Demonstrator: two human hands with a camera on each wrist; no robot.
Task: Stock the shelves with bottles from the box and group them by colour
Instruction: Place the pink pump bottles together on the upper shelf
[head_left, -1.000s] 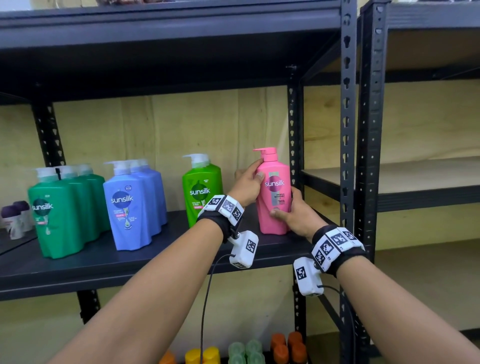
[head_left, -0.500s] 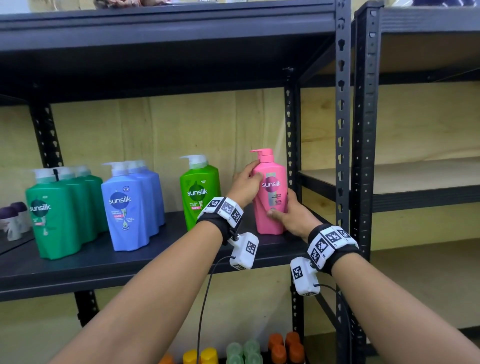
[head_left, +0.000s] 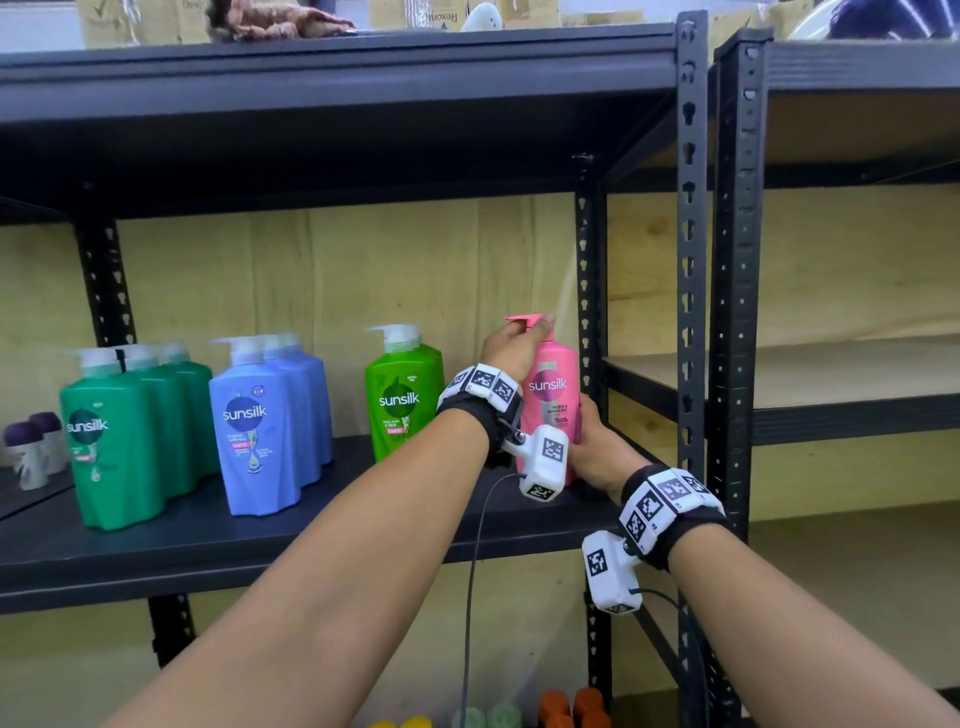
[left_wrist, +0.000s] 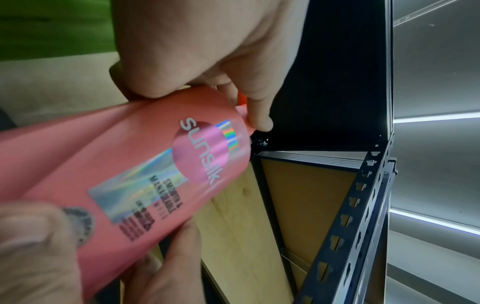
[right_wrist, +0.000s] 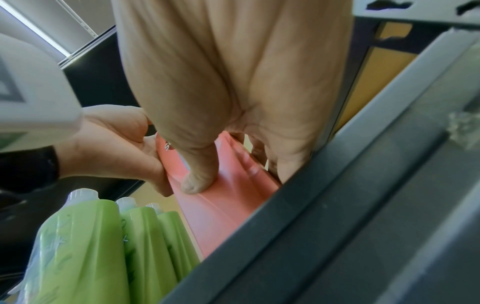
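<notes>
A pink Sunsilk pump bottle (head_left: 553, 395) stands upright at the right end of the dark shelf (head_left: 311, 525), close to the rack's back post. My left hand (head_left: 511, 348) grips its pump head and neck from above. In the left wrist view the left hand (left_wrist: 207, 61) curls over the top of the pink bottle (left_wrist: 155, 174). My right hand (head_left: 595, 447) holds the bottle's lower right side. In the right wrist view the right hand's thumb (right_wrist: 197, 181) presses the pink bottle (right_wrist: 221, 216) and the fingers wrap behind it.
Light green bottles (head_left: 402, 395) stand just left of the pink one, then blue bottles (head_left: 260, 426) and dark green bottles (head_left: 114, 441). Small roll-ons (head_left: 31, 452) sit far left. Black uprights (head_left: 691, 312) border the shelf's right end; a wooden shelf (head_left: 831, 374) lies beyond.
My left hand has slid from the bottle's shoulder up onto the pump head. The pink bottle has shifted slightly back and right on the shelf. My right hand keeps its hold.
</notes>
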